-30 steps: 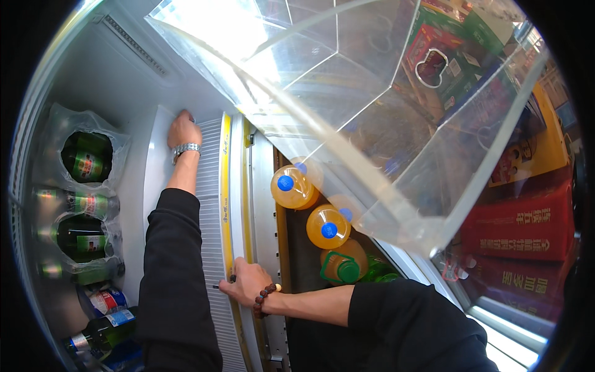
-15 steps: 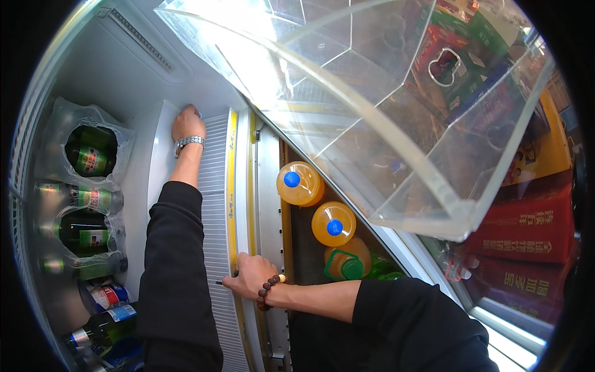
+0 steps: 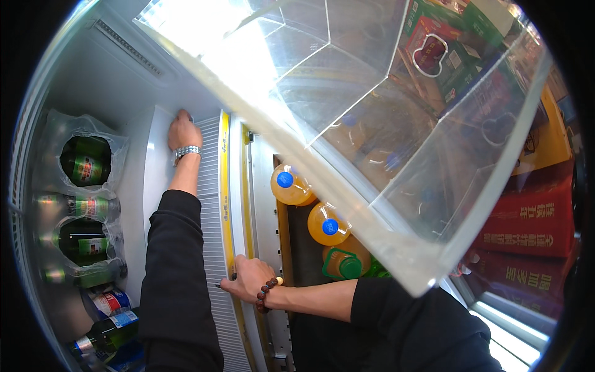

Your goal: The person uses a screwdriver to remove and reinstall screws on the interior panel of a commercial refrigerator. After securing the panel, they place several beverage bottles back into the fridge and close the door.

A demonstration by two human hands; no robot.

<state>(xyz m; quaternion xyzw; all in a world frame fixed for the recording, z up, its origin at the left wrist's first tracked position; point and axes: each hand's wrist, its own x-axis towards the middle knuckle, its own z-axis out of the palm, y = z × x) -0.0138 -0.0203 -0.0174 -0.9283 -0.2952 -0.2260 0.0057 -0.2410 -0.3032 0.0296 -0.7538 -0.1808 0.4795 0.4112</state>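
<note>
My left hand (image 3: pixel 185 134), with a metal watch on its wrist, is closed at the far end of a white ribbed panel (image 3: pixel 209 204), close to the fridge's inner wall. Its fingertips are mostly hidden. Lower and to the right, my right hand (image 3: pixel 250 279), wearing a brown bead bracelet, has its fingers curled over the panel's edge beside a yellow strip (image 3: pixel 227 167). Right of that strip, two orange drink bottles (image 3: pixel 302 193) (image 3: pixel 319 232) with blue caps stand low down. A green-capped bottle (image 3: pixel 338 261) is next to them.
Green bottles (image 3: pixel 87 164) in clear wrap and a loose green bottle (image 3: pixel 114 328) fill the left side. A large clear plastic panel (image 3: pixel 365 142) hangs over the upper right, partly covering the orange bottles. Red cartons (image 3: pixel 527 217) are stacked at the far right.
The clear panel's near corner has shifted down and left in view, covering more of the orange bottles. Both hands keep nearly the same places on the ribbed panel.
</note>
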